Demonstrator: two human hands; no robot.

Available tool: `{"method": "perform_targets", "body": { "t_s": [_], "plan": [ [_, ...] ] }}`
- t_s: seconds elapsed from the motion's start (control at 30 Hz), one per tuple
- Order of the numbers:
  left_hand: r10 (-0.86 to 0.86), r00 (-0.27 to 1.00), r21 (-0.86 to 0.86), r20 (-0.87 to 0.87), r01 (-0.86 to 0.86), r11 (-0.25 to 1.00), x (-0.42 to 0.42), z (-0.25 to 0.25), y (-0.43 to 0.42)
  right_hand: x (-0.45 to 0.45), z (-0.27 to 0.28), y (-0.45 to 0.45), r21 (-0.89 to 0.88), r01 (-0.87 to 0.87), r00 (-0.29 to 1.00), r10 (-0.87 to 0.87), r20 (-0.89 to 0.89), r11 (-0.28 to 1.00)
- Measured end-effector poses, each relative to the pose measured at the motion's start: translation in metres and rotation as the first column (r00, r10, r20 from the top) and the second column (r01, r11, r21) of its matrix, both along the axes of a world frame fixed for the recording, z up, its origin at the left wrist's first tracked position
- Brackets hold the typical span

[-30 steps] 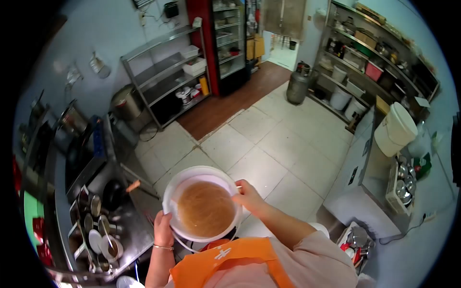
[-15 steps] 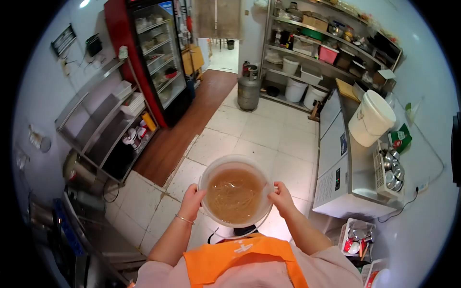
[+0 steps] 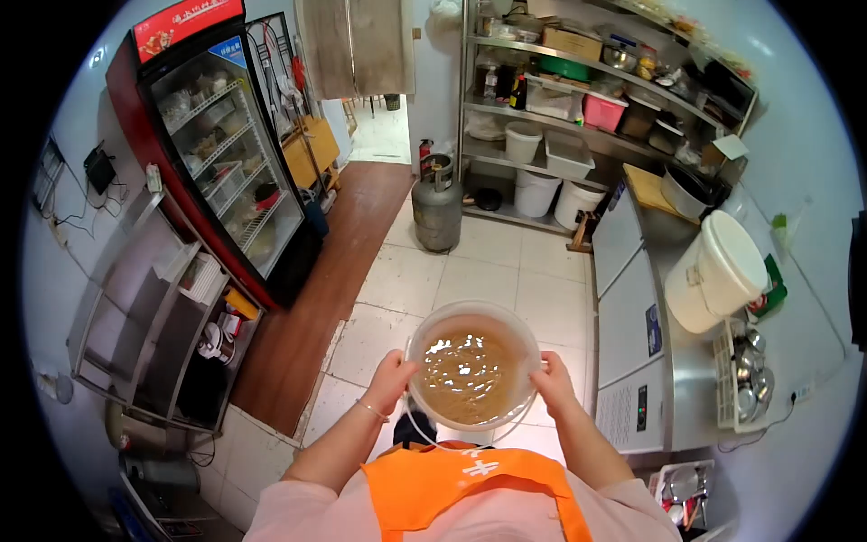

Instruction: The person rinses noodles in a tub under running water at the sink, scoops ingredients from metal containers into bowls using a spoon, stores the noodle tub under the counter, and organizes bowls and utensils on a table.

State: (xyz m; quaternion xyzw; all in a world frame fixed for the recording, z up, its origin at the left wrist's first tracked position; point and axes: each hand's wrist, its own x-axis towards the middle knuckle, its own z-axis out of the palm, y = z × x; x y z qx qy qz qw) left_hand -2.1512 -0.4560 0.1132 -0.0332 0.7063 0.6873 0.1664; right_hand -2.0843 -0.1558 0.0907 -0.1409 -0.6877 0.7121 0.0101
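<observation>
A round white bucket (image 3: 529, 336) hangs between my two hands in front of the orange apron, over the tiled floor. Brown, rippling liquid with glints of light fills part of it, and its thin handle droops along the near side. My left hand (image 3: 390, 379) grips the left rim, a bracelet at the wrist. On the opposite rim my right hand (image 3: 553, 379) is closed, its thumb on top. What lies beneath the liquid's surface cannot be made out.
A steel-topped counter (image 3: 679, 361) on the right bears a lidded white bucket (image 3: 713, 271) and a basket of metal bowls (image 3: 748, 375). Ahead stand a gas cylinder (image 3: 438, 212) and loaded shelves (image 3: 506, 217). At left are a glass-door fridge (image 3: 226, 163) and a metal rack (image 3: 149, 361).
The view has turned right, away from the stove and its pots, and the fridge and counter look nearer. My right hand has moved round to the bucket's right side; the liquid now ripples more.
</observation>
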Motion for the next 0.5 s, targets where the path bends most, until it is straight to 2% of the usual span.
{"method": "perform_targets", "body": {
  "t_s": [0.07,0.2,0.33,0.37,0.4,0.43,0.5],
  "plan": [
    [-0.095,0.994,-0.077,-0.060,0.090,0.993,-0.070,-0.008,0.017,-0.052,-0.015,0.011,-0.100,0.086,0.996,-0.088,-0.025,0.991],
    [-0.154,0.988,0.025,-0.024,0.155,0.988,-0.213,-0.020,0.045,-0.168,-0.016,0.026,-0.058,0.181,0.982,-0.177,0.062,0.982],
    [-0.257,0.966,-0.052,-0.026,0.255,0.965,-0.344,-0.004,0.066,-0.272,-0.018,0.044,-0.036,0.257,0.962,-0.253,0.102,0.966],
    [-0.263,0.960,-0.141,-0.098,0.248,0.958,-0.369,-0.006,0.072,-0.295,-0.025,0.051,-0.070,0.271,0.960,-0.265,0.089,0.960],
    [-0.290,0.954,-0.108,-0.078,0.281,0.954,-0.387,-0.002,0.077,-0.318,-0.033,0.056,-0.105,0.285,0.957,-0.278,0.080,0.953],
    [-0.305,0.949,-0.071,-0.074,0.300,0.951,-0.410,0.002,0.083,-0.340,-0.036,0.061,-0.067,0.288,0.952,-0.278,0.129,0.955],
    [-0.226,0.947,-0.090,-0.228,0.211,0.973,-0.452,-0.026,0.110,-0.382,-0.043,0.085,-0.012,0.262,0.940,-0.252,0.231,0.965]
  ]
}}
